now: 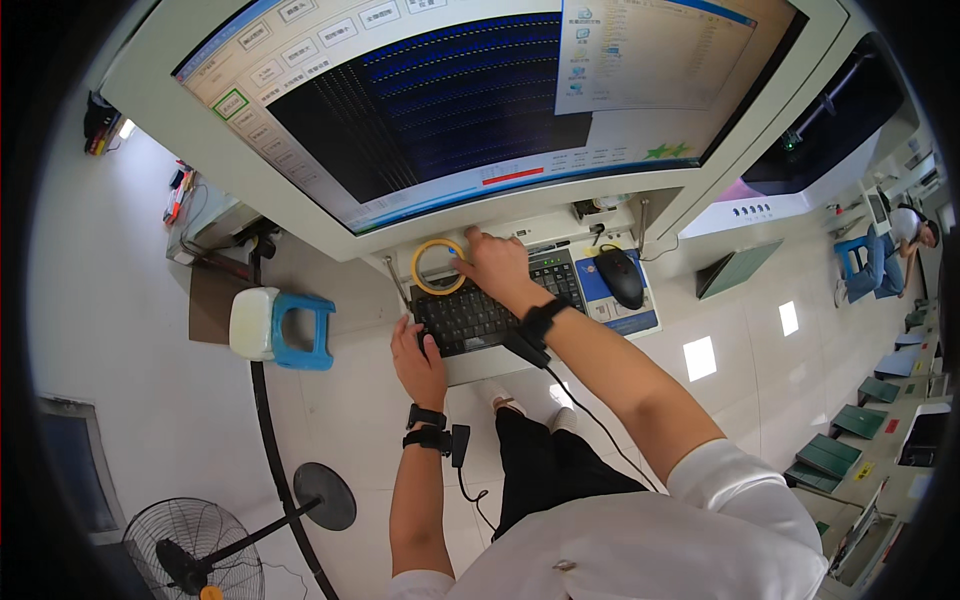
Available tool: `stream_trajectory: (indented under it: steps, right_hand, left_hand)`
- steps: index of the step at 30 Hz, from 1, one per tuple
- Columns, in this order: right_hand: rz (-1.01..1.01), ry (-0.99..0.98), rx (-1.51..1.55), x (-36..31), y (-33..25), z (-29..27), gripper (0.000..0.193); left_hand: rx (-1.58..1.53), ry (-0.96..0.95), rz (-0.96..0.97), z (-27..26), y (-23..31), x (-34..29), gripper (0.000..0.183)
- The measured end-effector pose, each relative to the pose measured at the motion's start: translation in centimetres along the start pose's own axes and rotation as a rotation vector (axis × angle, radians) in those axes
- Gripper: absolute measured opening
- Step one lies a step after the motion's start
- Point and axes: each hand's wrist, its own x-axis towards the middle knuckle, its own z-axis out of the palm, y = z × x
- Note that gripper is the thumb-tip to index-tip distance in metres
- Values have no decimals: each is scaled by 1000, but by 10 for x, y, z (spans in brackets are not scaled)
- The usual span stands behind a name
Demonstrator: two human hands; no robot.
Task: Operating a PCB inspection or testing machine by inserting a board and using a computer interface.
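Note:
A yellow roll of tape (418, 284) stands over the far left corner of the black keyboard (465, 322). My right hand (497, 266) reaches across the keyboard and pinches the roll's right rim between thumb and fingers. At the keyboard's near left edge lies my left hand (418, 362), fingers stretched out and the thumb apart beside the keys. Whether it presses on the keyboard I cannot tell. The keyboard rests on a narrow shelf below a large monitor (440, 130). Each wrist wears a black strap with a cable.
Right of the keyboard, a black mouse (620, 278) sits on a blue and white pad (632, 320). A blue stool (305, 330) and a standing fan (195, 560) are on the left. Green boards (830, 455) line the right side, where another person (885, 255) sits.

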Motion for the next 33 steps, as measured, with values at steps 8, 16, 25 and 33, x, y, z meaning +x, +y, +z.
stream_trajectory:
  steps: [8,16,25,33]
  right_hand:
    - [-25,216,-47,25,-13,21,19]
    - [25,294,-18,34,-28,35,24]
    - [108,165,132,32,-32,39,29]
    - [90,14,147,23,-29,17,39]
  left_hand:
    - [22,-21,-40,2,-6,1,25]
    - [26,-21,-45,3,-1,3,24]
    - [43,-34,-39,5,1,4,25]
    - [28,-27,-14,5,-2,3,22]
